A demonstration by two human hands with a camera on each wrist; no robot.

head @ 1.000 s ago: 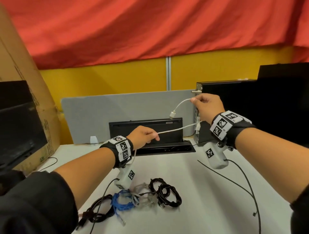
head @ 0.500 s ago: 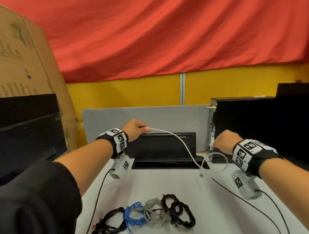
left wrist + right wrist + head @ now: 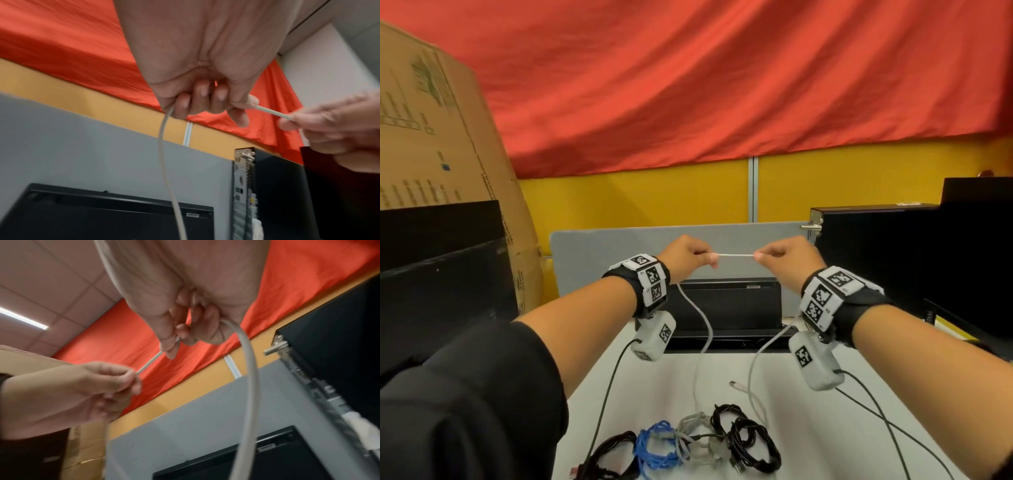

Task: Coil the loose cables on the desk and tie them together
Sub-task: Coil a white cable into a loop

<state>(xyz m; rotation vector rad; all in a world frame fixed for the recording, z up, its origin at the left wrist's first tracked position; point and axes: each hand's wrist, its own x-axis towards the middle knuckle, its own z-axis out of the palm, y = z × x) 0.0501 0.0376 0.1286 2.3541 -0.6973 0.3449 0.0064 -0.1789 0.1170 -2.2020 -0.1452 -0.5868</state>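
Both hands are raised above the table [image 3: 825,428] and hold one white cable [image 3: 736,255] between them. The left hand [image 3: 685,255] has its fingers curled into a loose fist around the cable, thumb and forefinger pinching it where it leaves the fist toward the right. The right hand [image 3: 787,257] pinches the same cable between thumb and forefinger, its other fingers curled over the cable. A short straight stretch runs level between the two hands, which are near each other but apart.

From the left hand the cable hangs down in a long curve [image 3: 705,329] toward the table. From the right hand another length passes behind the wrist and drops in a loop [image 3: 756,356] to the table, where a white plug [image 3: 736,385] lies. In the left wrist view the cable [image 3: 164,146] leaves the bottom of the fist and falls past a grey screen [image 3: 102,146]. In the right wrist view the cable [image 3: 249,369] arcs down from the curled fingers [image 3: 205,324].

On the near edge of the table lies a row of coiled cables, touching one another: a black coil [image 3: 613,455], a blue coil [image 3: 657,448], a grey coil [image 3: 695,435] and a second black coil [image 3: 746,442].

Behind the hands stand a black tray [image 3: 729,308], a black computer case [image 3: 893,267] at the right, a cardboard box [image 3: 438,137] at the left, and a red curtain [image 3: 688,85] over a yellow wall [image 3: 637,198].
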